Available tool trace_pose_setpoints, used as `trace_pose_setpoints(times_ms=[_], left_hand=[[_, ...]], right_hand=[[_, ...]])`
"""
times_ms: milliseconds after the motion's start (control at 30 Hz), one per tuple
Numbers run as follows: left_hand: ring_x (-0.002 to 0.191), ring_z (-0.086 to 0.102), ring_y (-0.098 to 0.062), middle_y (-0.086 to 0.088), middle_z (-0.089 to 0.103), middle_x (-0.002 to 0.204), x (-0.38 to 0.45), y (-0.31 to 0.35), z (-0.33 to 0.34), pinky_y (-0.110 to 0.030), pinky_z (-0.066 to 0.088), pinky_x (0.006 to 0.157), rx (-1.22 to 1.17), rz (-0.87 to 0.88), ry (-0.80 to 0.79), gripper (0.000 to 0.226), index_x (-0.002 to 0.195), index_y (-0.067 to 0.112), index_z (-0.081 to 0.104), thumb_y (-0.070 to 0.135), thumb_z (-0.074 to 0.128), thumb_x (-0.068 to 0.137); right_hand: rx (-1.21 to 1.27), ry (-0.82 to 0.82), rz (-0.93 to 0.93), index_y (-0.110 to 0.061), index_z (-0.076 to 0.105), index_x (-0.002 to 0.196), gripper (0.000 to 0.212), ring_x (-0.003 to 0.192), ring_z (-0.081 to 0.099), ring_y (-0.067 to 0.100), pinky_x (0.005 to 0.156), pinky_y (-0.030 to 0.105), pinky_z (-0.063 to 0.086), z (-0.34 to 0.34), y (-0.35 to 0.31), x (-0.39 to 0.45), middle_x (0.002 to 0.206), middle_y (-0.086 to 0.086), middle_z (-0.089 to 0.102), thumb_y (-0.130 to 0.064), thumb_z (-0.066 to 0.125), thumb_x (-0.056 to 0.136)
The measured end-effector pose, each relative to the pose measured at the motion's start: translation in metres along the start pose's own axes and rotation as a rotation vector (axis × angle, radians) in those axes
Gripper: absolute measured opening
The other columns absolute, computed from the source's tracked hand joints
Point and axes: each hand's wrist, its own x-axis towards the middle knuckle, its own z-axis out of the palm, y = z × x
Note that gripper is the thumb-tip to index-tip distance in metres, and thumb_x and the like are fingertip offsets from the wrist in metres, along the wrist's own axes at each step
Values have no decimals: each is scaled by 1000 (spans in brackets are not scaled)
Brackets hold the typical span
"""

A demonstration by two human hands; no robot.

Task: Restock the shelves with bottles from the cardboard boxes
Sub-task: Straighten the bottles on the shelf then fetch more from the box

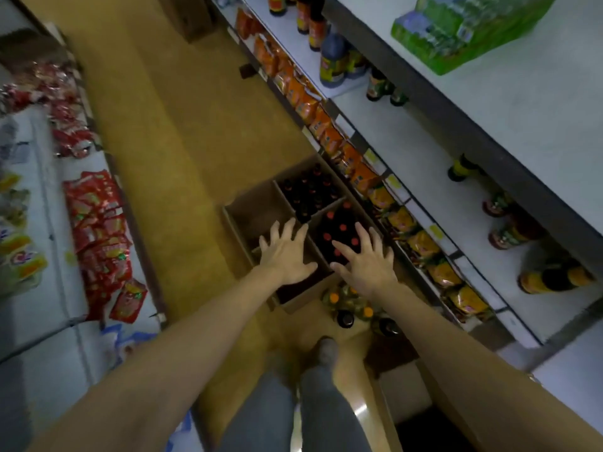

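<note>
A divided cardboard box (248, 210) stands on the floor in the aisle. Its right compartment holds dark bottles with red caps (339, 228); the far compartment holds smaller dark bottles (310, 190). My left hand (285, 256) hovers with spread fingers over the box's left, mostly bare compartment and holds nothing. My right hand (367, 259), fingers also spread and holding nothing, hovers over the red-capped bottles. A few bottles with orange caps (350, 303) stand on the floor near my foot.
White shelves (424, 164) on the right carry scattered dark bottles, with orange snack packs (326, 125) along the lower shelf edge. A green shrink-wrapped pack (463, 31) lies on the top shelf. Red packets (98, 223) fill the left shelving. Another cardboard box (401, 396) sits by my feet.
</note>
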Motion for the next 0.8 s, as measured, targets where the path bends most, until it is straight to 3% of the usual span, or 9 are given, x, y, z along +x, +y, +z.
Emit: trace_pose_setpoints(times_ms=[333,600,800], left_hand=[[143,0,-34,-7,0,157,151,-4,96,-50,18,113,-16,106,-135,82,152,21,7,46,55,90],[135,20,-33,-11,19,145,261,-13,191,-44,30,107,3,126,-128,73,149,21,15,42,55,91],[131,27,-34,-14,27,140,338,-23,243,-44,31,105,40,143,-102,68,147,18,17,41,52,93]], right_hand=[[214,-25,192,-35,21,150,55,146,-7,25,115,57,8,94,56,109,160,-3,-5,-50,37,99],[156,-32,237,-34,19,151,57,143,7,31,111,57,18,186,98,219,158,1,8,-51,36,99],[38,-49,186,-28,20,151,58,136,23,33,107,46,28,246,122,283,150,13,23,-48,38,99]])
